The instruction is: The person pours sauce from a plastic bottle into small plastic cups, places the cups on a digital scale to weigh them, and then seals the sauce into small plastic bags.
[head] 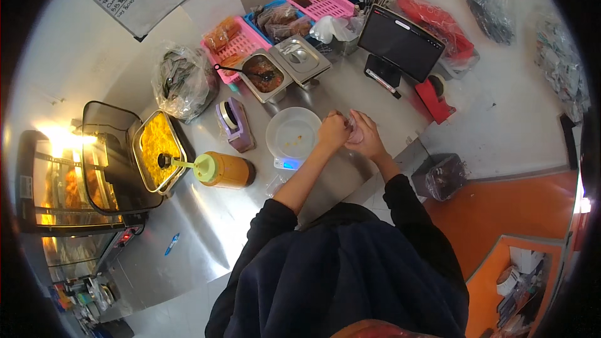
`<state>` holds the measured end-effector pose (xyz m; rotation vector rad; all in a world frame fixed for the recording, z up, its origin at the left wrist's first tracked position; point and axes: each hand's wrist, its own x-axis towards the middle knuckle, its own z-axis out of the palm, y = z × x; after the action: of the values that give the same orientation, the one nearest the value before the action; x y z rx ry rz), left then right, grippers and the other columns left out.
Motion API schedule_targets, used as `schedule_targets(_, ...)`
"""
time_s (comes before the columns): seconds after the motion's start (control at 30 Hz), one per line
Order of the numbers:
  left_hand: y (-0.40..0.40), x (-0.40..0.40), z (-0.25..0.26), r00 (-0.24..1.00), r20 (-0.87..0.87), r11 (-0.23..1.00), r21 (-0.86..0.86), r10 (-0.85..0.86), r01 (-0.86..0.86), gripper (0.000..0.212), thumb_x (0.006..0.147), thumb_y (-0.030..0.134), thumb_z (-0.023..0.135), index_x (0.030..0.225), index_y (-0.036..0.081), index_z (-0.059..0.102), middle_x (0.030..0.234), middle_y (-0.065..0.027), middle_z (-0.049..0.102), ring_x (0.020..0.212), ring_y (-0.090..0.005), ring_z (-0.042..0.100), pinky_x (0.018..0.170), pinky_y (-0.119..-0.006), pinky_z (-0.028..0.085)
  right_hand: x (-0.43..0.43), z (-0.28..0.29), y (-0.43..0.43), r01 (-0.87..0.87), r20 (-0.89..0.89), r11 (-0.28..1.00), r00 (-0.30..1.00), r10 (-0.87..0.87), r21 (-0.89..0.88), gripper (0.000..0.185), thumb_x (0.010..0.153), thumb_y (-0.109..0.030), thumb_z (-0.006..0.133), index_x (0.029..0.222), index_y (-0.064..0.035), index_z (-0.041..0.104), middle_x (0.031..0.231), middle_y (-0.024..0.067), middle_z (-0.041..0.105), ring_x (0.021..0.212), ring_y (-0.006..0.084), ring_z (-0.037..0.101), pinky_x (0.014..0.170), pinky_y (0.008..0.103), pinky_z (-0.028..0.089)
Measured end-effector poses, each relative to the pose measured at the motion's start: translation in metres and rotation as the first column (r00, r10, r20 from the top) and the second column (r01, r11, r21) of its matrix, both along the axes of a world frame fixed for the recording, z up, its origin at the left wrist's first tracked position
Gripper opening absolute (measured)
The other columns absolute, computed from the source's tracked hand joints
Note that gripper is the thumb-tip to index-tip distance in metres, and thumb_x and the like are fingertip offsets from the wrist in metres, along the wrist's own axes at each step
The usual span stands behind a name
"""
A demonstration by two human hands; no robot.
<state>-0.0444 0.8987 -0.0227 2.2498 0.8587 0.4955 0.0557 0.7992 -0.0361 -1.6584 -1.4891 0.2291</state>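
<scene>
Above the steel counter (342,84), my left hand (334,130) and my right hand (369,138) meet around a small, thin plastic bag (356,134). Fingers cover much of the bag, so its contents cannot be made out. Just left of my hands is a digital kitchen scale (287,164) with a lit blue display. A round translucent plate (291,122) rests on the scale, with a few yellow-brown crumbs on it. Behind the plate stands a steel food pan (277,96) of reddish chunky sauce, a black ladle (242,71) dipping into it. Beside that pan is a lidded one (303,58).
Left are a purple tape dispenser (240,131), an orange sauce bottle (230,169), a tray of yellow food (161,145) and a lit display warmer (70,183). Pink baskets (239,46) line the back. A tablet (401,42) and red tape dispenser (434,103) stand right; a bin (439,176) sits below.
</scene>
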Motion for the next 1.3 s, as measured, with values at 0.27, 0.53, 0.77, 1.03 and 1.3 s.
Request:
schedule_targets(0.27, 0.018, -0.002, 0.019, 0.966, 0.246, 0.996, -0.066, 0.078, -0.063, 0.014, 0.065, 0.011, 0.066, 0.075, 0.001, 0.063, 0.08, -0.016, 0.057, 0.07, -0.0314, 0.056, 0.065, -0.038, 0.045, 0.038, -0.009, -0.008, 0.2, 0.293, 0.978, 0.94, -0.176, -0.056, 0.093, 0.052, -0.032, 0.073, 0.13, -0.0044, 0.03, 0.126, 0.0153, 0.038, 0.119, 0.0314, 0.033, 0.096, 0.0445, 0.025)
schedule_targets(0.53, 0.023, -0.018, 0.025, 0.969, 0.189, 0.987, 0.042, -0.158, 0.153, 0.018, 0.068, 0.013, 0.065, 0.068, -0.002, 0.056, 0.067, -0.0175, 0.055, 0.061, -0.0322, 0.054, 0.057, -0.038, 0.042, 0.026, 0.039, 0.021, -0.25, -0.425, 0.899, 0.902, 0.081, -0.36, 0.07, 0.062, -0.021, 0.073, 0.123, -0.0102, 0.041, 0.119, 0.0146, 0.047, 0.111, 0.0285, 0.044, 0.092, 0.0417, 0.033)
schedule_targets(0.77, 0.048, 0.001, -0.002, 0.974, 0.226, 0.978, 0.206, -0.001, -0.047, 0.012, 0.07, 0.01, 0.062, 0.079, 0.001, 0.062, 0.067, -0.0164, 0.058, 0.064, -0.0315, 0.058, 0.058, -0.036, 0.046, 0.019, -0.001, 0.043, 0.258, 0.219, 0.966, 0.942, -0.254, 0.011, 0.039, 0.067, -0.01, 0.067, 0.104, -0.0052, 0.054, 0.094, 0.0125, 0.058, 0.085, 0.0237, 0.058, 0.074, 0.0336, 0.045)
schedule_targets(1.03, 0.027, -0.028, 0.039, 0.898, 0.404, 0.979, -0.163, 0.177, -0.12, 0.015, 0.071, 0.007, 0.063, 0.084, 0.0, 0.062, 0.074, -0.0096, 0.061, 0.064, -0.0137, 0.058, 0.057, -0.026, 0.046, -0.025, 0.053, 0.045, 0.237, -0.296, 0.948, 0.94, -0.169, 0.214, 0.018, 0.072, -0.006, 0.064, 0.087, 0.0007, 0.057, 0.079, 0.0086, 0.06, 0.07, 0.0179, 0.06, 0.061, 0.0261, 0.046)
schedule_targets(1.3, 0.03, -0.043, 0.042, 0.79, 0.521, 0.628, -0.743, 0.324, 0.232, 0.012, 0.076, 0.002, 0.061, 0.086, 0.005, 0.057, 0.077, -0.0019, 0.06, 0.069, -0.0086, 0.056, 0.062, -0.021, 0.046, -0.017, 0.047, 0.067, 0.042, -0.801, 0.998, 0.598, 0.006, 0.038, 0.018, 0.074, -0.004, 0.064, 0.09, 0.0005, 0.058, 0.083, 0.0046, 0.06, 0.074, 0.0103, 0.057, 0.065, 0.0225, 0.047)
